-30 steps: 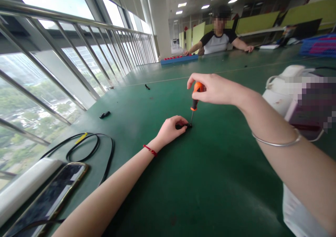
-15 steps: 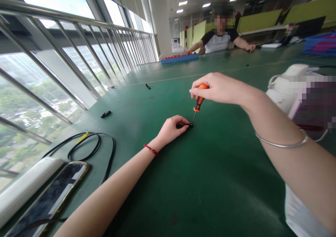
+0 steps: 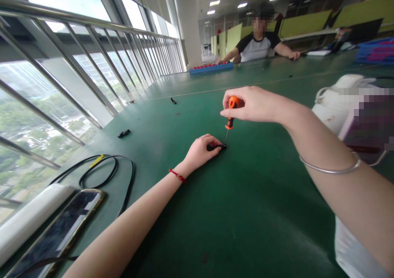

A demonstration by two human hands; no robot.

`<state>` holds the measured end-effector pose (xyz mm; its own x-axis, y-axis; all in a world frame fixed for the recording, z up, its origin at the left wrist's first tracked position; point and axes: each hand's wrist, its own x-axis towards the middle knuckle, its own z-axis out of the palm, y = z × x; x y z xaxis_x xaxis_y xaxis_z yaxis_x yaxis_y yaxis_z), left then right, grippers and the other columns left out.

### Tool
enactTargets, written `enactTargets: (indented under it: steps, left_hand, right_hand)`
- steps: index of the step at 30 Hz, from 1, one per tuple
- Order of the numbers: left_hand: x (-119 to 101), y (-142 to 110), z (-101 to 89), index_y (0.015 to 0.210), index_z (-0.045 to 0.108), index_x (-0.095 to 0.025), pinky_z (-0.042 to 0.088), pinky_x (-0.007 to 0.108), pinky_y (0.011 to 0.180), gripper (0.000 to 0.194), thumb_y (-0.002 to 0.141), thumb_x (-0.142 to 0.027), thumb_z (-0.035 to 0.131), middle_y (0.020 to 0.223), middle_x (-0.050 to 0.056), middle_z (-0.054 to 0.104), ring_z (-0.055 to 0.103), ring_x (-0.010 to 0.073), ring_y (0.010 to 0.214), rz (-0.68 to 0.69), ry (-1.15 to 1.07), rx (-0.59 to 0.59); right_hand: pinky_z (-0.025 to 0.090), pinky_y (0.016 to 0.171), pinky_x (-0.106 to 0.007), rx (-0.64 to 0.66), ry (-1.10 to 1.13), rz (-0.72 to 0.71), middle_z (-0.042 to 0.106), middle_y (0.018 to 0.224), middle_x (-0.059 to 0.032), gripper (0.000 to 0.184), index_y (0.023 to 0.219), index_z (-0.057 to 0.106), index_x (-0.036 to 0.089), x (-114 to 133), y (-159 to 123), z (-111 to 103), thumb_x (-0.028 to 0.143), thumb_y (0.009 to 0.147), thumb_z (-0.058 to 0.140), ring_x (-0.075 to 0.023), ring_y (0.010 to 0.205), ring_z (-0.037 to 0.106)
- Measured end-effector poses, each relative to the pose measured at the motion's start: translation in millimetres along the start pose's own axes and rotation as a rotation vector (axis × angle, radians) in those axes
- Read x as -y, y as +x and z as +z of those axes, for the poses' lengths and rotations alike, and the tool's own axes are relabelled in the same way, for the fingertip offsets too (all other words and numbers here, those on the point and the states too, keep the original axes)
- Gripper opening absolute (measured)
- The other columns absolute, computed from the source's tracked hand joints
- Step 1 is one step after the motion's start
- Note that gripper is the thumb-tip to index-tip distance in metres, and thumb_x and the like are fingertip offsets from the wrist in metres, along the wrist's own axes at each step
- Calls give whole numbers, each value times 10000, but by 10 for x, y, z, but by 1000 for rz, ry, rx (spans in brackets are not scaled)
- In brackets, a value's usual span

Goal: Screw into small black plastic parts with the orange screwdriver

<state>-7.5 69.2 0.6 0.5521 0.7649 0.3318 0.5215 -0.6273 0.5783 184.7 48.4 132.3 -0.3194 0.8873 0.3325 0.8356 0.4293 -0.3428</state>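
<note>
My right hand (image 3: pixel 243 103) grips an orange and black screwdriver (image 3: pixel 229 122) by its handle, fingers wrapped around the upper part. The thin shaft points down, nearly upright, and its tip meets the end of a small black part (image 3: pixel 224 146). That part lies on the green table (image 3: pixel 246 212), pinched between the thumb and fingers of my left hand (image 3: pixel 205 150). Most of it is hidden by those fingers, so its exact kind cannot be made out.
Left of my hands lie small black pieces (image 3: pixel 124 134), a looped black cable (image 3: pixel 134 175), a phone (image 3: pixel 61 229) and a white bar (image 3: pixel 37 216). A white object (image 3: pixel 334 95) stands at right. Across the table, a person (image 3: pixel 257 48) sits by a blue tray (image 3: pixel 212 68).
My right hand has turned about the screwdriver, showing more of its orange top. The screwdriver stands a little more upright. My left hand and the black part stay in place.
</note>
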Motion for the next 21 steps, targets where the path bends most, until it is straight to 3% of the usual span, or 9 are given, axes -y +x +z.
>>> enactTargets:
  steps: [3, 6, 10, 13, 18, 21]
  left_hand:
    - [-7, -8, 1, 874, 709, -172, 499, 250, 731, 146, 783, -188, 596, 869, 29, 651, 600, 134, 760, 11, 8, -4]
    - [-21, -22, 4, 873, 714, -181, 498, 254, 732, 150, 777, -189, 598, 863, 25, 664, 603, 141, 767, 10, 44, -13]
    - [-32, -42, 5, 882, 719, -204, 494, 257, 748, 170, 773, -188, 591, 865, 14, 677, 608, 146, 789, 18, 91, -40]
    - [-31, -53, 5, 879, 718, -207, 494, 259, 740, 165, 779, -214, 587, 866, 12, 678, 609, 147, 780, 17, 117, -60]
    - [-28, -68, 4, 873, 716, -204, 493, 252, 714, 164, 777, -221, 583, 869, 16, 673, 612, 144, 760, 14, 141, -80]
    - [-30, -73, 1, 873, 713, -203, 492, 246, 706, 166, 772, -207, 581, 874, 15, 672, 616, 142, 761, 27, 144, -73]
  right_hand:
    - [297, 555, -263, -7, -4, 0, 562, 619, 11, 200, 712, 638, 199, 37, -16, -8, 389, 742, 587, -117, 558, 464]
    - [300, 554, -251, 34, 11, -8, 601, 695, 17, 155, 797, 632, 207, 57, -16, -16, 300, 673, 642, -112, 577, 477]
    - [257, 505, -251, 74, 56, 44, 476, 535, 43, 256, 693, 581, 197, 36, 33, -4, 447, 721, 632, -89, 479, 371]
    - [237, 499, -263, 17, 93, 74, 395, 469, 46, 380, 575, 554, 182, 34, 85, 21, 513, 759, 588, -81, 454, 311]
    - [293, 548, -250, -57, 155, 31, 529, 563, 32, 158, 644, 609, 171, 50, 32, 135, 313, 712, 622, -97, 534, 416]
    - [332, 582, -254, -166, 265, 75, 557, 577, 14, 253, 599, 587, 170, 19, -128, 279, 366, 757, 579, -112, 567, 458]
